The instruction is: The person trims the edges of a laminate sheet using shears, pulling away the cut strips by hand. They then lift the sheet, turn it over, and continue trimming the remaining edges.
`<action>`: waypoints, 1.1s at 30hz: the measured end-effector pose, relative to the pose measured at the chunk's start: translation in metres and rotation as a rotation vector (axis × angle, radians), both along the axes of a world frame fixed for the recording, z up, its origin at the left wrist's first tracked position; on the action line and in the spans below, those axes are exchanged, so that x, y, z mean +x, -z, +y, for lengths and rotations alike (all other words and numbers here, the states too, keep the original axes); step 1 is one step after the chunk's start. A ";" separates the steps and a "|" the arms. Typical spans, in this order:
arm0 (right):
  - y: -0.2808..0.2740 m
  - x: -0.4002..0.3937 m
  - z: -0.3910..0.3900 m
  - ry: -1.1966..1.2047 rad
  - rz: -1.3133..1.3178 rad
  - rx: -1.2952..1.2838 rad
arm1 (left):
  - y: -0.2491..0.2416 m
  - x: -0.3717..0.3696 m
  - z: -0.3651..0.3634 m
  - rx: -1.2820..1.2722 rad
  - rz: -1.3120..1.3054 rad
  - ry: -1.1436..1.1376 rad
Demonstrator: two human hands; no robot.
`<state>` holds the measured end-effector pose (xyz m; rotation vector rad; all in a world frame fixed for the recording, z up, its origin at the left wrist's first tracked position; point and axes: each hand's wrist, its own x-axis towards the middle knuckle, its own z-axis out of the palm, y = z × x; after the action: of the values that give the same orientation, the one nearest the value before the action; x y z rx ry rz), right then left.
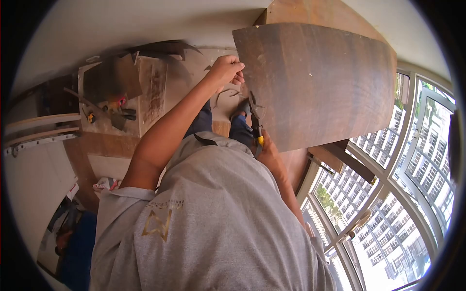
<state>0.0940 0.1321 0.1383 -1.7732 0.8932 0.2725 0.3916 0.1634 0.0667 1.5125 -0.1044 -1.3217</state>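
Note:
A large brown wood-grain sheet [325,87] stands tilted in front of me, its left edge facing my hands. My left hand [227,71] is closed, thumb and fingers curled together right at that edge near the upper corner; what they hold, if anything, is hidden. Lower down, my right hand [270,151] is wrapped round a hand tool [260,137] with a black and yellow handle. The tool's dark, narrow front part points up along the sheet's lower left edge. Thin curled strips [226,93] show between my hands, over the floor by my feet.
A worn wooden box [151,92] at the left has boards and small tools on it, including a yellow tape measure [91,118]. Another wooden panel [320,10] is behind the sheet. Tall windows [388,182] line the right side, with dark boards [350,160] near them.

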 end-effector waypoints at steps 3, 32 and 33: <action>-0.005 0.003 -0.001 -0.025 0.025 0.023 | 0.003 -0.001 0.000 -0.008 -0.002 -0.027; 0.002 0.002 -0.018 -0.101 0.042 -0.063 | 0.007 -0.002 0.004 -0.049 -0.012 0.010; 0.003 0.001 -0.018 -0.101 0.042 -0.063 | 0.006 -0.001 0.004 -0.050 -0.013 0.011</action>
<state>0.0954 0.1141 0.1353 -1.8803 0.8516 0.3507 0.3903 0.1677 0.0608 1.4803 -0.1532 -1.3095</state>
